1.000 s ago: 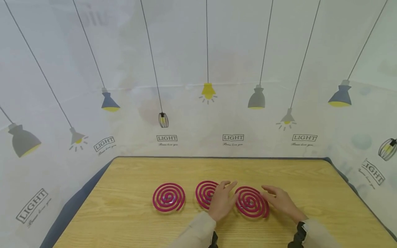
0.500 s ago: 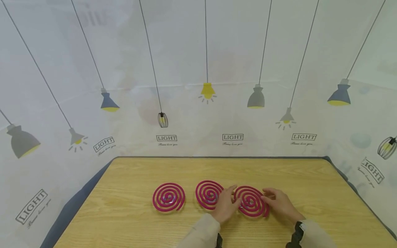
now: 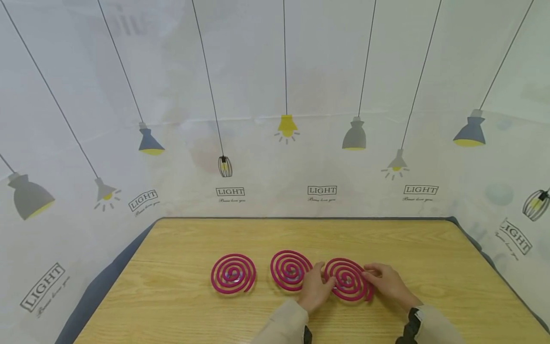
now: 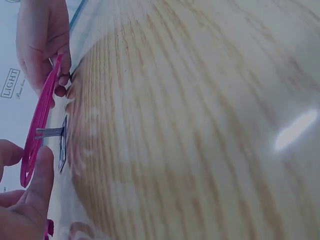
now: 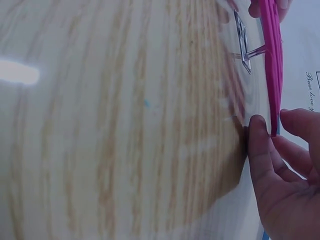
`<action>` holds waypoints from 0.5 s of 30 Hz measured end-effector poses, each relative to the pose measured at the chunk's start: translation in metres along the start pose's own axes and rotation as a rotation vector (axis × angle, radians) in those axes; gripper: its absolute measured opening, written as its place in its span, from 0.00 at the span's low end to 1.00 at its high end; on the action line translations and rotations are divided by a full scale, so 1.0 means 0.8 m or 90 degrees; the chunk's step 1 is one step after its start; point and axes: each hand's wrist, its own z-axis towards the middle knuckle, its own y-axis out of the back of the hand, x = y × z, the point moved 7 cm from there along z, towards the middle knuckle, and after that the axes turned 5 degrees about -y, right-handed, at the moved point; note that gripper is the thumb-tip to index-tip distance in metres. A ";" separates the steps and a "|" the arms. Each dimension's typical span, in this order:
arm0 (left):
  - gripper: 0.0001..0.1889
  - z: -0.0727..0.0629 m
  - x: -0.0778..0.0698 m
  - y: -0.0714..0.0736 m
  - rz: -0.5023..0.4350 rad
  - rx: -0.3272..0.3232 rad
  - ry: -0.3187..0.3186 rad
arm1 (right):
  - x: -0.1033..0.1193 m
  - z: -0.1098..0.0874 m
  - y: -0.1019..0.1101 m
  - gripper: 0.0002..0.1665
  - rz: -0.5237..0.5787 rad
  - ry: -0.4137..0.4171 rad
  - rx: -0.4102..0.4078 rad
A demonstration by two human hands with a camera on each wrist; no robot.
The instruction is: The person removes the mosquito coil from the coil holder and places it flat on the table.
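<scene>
Three magenta mosquito coils lie in a row on the table in the head view. My left hand (image 3: 317, 289) pinches the left edge of the rightmost mosquito coil (image 3: 345, 279), with the thumb under it and a finger on top in the left wrist view. At its opposite edge, by the outer tail, my right hand (image 3: 390, 284) grips with thumb and fingers. A small metal stand (image 4: 62, 145) props this coil a little above the tabletop. The middle mosquito coil (image 3: 290, 270) is partly hidden behind my left hand. Farther left lies the third mosquito coil (image 3: 234, 274), untouched.
The wood-grain table (image 3: 180, 315) has a glossy top that mirrors the hands in the wrist views. A white curtain (image 3: 258, 86) printed with hanging lamps stands behind and along both sides. Dark blue edging (image 3: 116, 267) runs round the table.
My left hand has moved right and toward me, off the middle coil and onto the rightmost coil's left edge. My right hand's fingers have closed on its right edge. The coils stay put.
</scene>
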 end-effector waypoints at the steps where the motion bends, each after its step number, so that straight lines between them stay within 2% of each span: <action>1: 0.24 -0.001 0.000 0.000 -0.011 -0.001 0.007 | -0.001 0.000 0.000 0.19 0.006 -0.005 0.002; 4: 0.24 -0.003 0.001 0.000 -0.057 -0.003 0.033 | -0.003 0.000 -0.002 0.18 0.012 -0.015 0.008; 11: 0.22 -0.009 0.007 -0.009 -0.219 0.001 0.109 | -0.006 -0.002 -0.005 0.15 0.048 -0.031 0.009; 15: 0.22 -0.010 0.009 -0.011 -0.256 -0.011 0.123 | -0.007 -0.002 -0.006 0.16 0.084 -0.039 0.013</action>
